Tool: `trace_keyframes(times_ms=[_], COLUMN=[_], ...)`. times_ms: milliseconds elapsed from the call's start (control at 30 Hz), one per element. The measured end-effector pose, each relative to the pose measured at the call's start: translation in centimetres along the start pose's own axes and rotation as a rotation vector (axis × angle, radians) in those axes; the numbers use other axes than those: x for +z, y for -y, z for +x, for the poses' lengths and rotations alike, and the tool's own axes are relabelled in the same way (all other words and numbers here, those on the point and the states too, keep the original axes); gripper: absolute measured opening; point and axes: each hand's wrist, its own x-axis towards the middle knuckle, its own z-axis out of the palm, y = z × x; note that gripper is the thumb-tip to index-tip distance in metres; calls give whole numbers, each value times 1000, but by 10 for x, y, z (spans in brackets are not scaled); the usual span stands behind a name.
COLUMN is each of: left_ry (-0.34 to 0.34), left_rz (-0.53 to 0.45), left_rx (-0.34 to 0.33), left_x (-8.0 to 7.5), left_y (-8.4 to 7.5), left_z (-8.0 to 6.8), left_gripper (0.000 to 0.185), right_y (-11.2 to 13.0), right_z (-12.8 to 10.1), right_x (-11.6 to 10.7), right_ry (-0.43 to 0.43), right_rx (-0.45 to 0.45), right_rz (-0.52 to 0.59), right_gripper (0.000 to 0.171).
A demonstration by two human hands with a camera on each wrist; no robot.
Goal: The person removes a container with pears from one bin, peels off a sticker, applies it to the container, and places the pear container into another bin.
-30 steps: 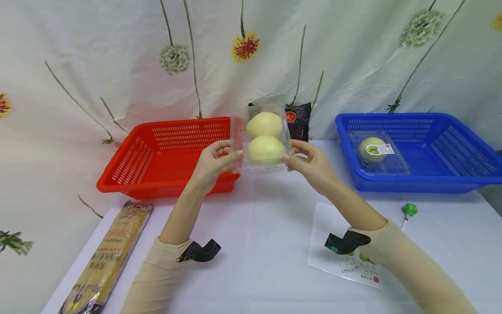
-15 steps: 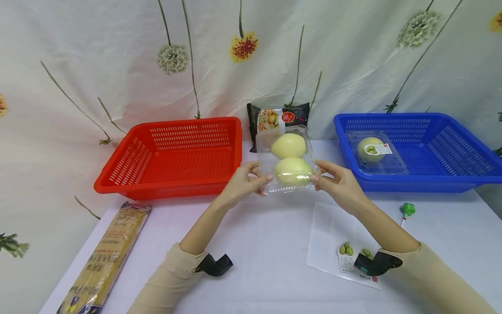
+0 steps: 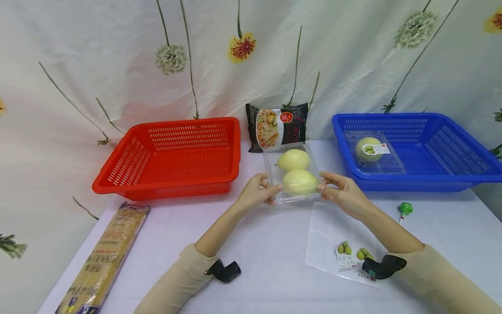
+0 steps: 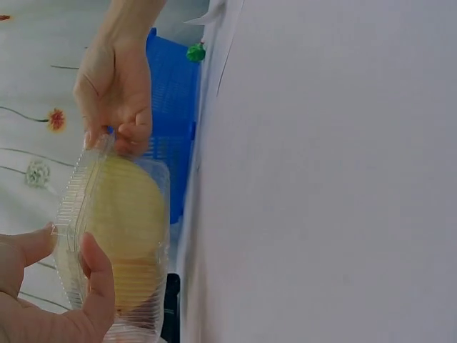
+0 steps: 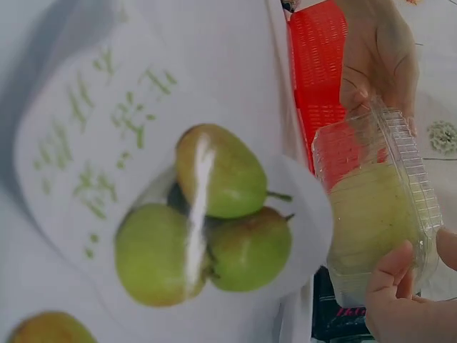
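A clear plastic clamshell box (image 3: 276,174) hangs over the middle of the white table, its near edge facing me. Two pale yellow, pear-like fruits (image 3: 300,181) lie inside, one behind the other. My left hand (image 3: 256,192) pinches the box's left front corner between thumb and fingers. On the opposite corner, my right hand (image 3: 348,199) pinches the edge the same way. The left wrist view shows the ribbed side wall (image 4: 75,204) and the lid edge caught between thumb and finger. Below the right forearm lies a clear sheet (image 3: 319,244) with pear-picture stickers (image 3: 345,257).
A red basket (image 3: 176,189) stands at back left. The blue basket (image 3: 412,183) at back right holds another box (image 3: 386,163) with a labelled fruit. Between them stands a black noodle packet (image 3: 294,126). A noodle pack (image 3: 103,257) lies left, a green lollipop (image 3: 405,208) right.
Both hands have brought the box down and nearer, first shifting right from beside the red basket. The black noodle packet behind it is now mostly uncovered.
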Motion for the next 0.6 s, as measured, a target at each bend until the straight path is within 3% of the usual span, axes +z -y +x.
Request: trace_keyframes(times_ms=[300,433,533,600], left_ry=[8,15,-28,-71], left_rz=[69,246,410,466], left_rx=[-64,-64,2,58], left_x=[-1,-6,-9,-9], left_y=[8,7,1,-4], left_z=[3,8,16,25], left_gripper=[67,70,73,73], right_y=[-17,-22,-22,-21], right_z=[5,5,3,0], right_x=[1,1,1,2], right_ry=[21,16,0,-24], right_rx=[12,31,41,66], right_rz=[-8,-34,-54,-70], right_gripper=[60,62,63,66])
